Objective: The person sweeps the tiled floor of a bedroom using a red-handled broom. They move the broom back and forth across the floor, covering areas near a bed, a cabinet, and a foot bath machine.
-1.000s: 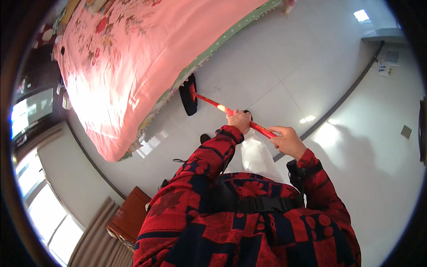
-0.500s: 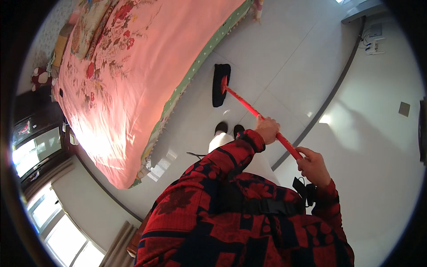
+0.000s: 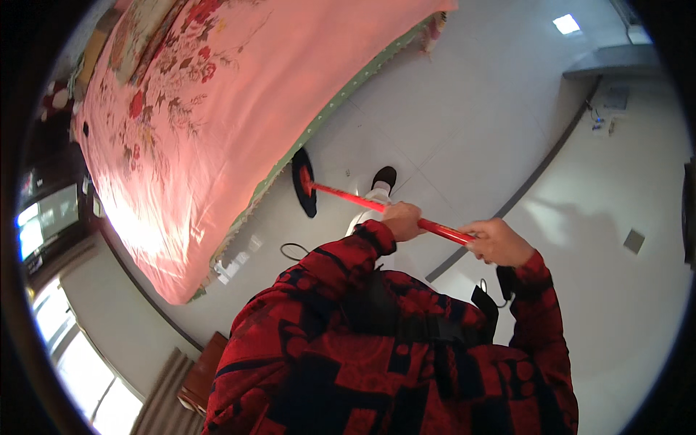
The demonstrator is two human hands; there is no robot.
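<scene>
Both hands are clamped on the red handle of a mop near the middle of the frame: the left hand closes around it partway along, and the right hand grips its upper end, just right of centre. The handle's long axis runs from that right hand up and to the left, ending in the dark mop head, which rests on the pale tiled floor just beside the edge of the bed. The bed, under a pink floral cover, fills the upper left of the frame. 1 dark shoe shows just above the handle. A window glows at lower left.
</scene>
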